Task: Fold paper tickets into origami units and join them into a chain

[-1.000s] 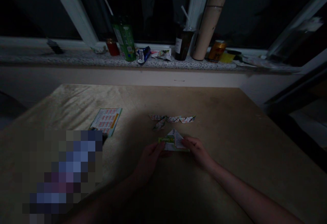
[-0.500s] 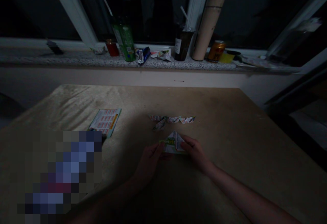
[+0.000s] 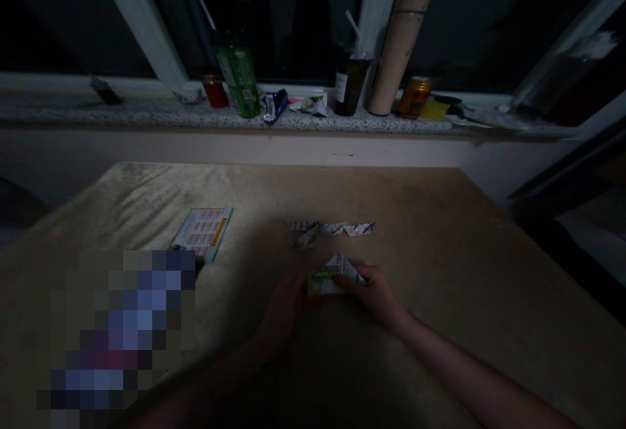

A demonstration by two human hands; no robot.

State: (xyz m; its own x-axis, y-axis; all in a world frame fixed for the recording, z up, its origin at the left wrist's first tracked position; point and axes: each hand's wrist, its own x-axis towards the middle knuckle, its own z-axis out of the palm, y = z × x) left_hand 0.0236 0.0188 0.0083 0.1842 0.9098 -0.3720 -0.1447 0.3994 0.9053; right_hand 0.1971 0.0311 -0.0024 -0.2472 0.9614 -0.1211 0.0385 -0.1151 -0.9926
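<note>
A sheet of printed paper (image 3: 323, 280), folded to a point at the top, is held up between my two hands over the table. My right hand (image 3: 376, 292) is closed on its right side, with the thumb lying across the front. At the left edge, my left hand (image 3: 283, 302) is closed on the paper; its fingers are dark and partly hidden behind the sheet. Just beyond, several small folded paper pieces (image 3: 332, 228) lie in a row, one angled toward me.
On the table (image 3: 430, 220), a printed card or booklet (image 3: 201, 230) lies at the left beside a pixelated area. The windowsill (image 3: 303, 124) carries a green bottle (image 3: 239, 80), a dark cup (image 3: 349, 87), a beige flask (image 3: 397, 57), a gold can (image 3: 415, 98) and a red jar (image 3: 215, 91).
My right thumb has slid left across the front of the paper. My left thumb has drawn back from the front to the left edge. The small folded pieces have stayed put.
</note>
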